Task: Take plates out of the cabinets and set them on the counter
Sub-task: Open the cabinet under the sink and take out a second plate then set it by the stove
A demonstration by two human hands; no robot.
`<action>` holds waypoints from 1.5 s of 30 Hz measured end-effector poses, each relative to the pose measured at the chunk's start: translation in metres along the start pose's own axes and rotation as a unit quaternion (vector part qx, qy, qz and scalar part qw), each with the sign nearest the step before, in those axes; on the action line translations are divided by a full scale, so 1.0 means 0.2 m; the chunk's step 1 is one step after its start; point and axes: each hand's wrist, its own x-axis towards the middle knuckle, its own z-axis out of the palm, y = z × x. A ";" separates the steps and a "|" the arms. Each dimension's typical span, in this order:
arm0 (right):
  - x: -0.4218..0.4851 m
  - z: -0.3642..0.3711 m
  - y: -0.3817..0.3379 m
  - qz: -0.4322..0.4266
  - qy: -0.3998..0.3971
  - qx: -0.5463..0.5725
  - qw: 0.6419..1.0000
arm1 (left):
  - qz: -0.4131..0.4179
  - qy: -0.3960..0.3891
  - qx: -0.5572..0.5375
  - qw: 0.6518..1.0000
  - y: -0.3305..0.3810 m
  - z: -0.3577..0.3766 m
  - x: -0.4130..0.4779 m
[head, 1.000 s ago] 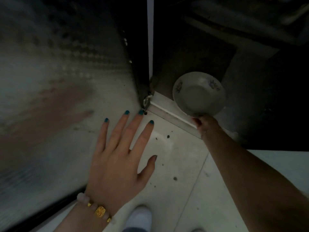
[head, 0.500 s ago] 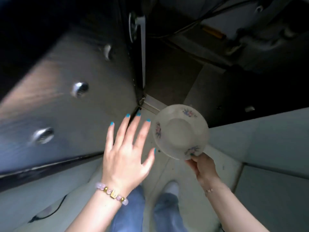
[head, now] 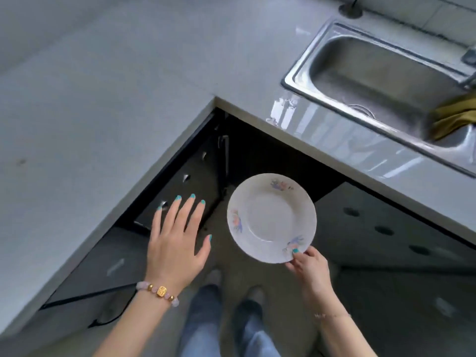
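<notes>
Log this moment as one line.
stage: plate held before the open cabinet, not yet on counter | right hand: pinches plate rim | left hand: fingers spread, holds nothing

You stand in a home kitchen, shown by the grey L-shaped counter (head: 103, 104), the steel sink (head: 381, 73) set into it, and the dark cabinets (head: 185, 186) open beneath.

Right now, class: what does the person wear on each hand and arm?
The left hand has teal-painted nails and, at the wrist, a bead bracelet of pale pink and small gold beads with a square gold charm. The right hand shows a teal thumbnail and a thin chain at its wrist. No sleeves are in view.
</notes>
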 end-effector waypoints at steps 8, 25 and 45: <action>-0.24 -0.08 -0.18 -0.060 -0.010 -0.022 0.998 | -0.120 -0.107 -0.078 0.984 -0.15 -0.05 -0.24; -0.35 0.05 -0.43 -0.067 -0.014 0.042 0.997 | -0.524 -0.024 -0.640 0.562 -0.52 -0.03 -0.16; -0.36 -0.02 -0.59 -0.102 0.022 0.056 0.993 | -0.310 -0.326 -0.487 0.749 0.02 0.10 -0.20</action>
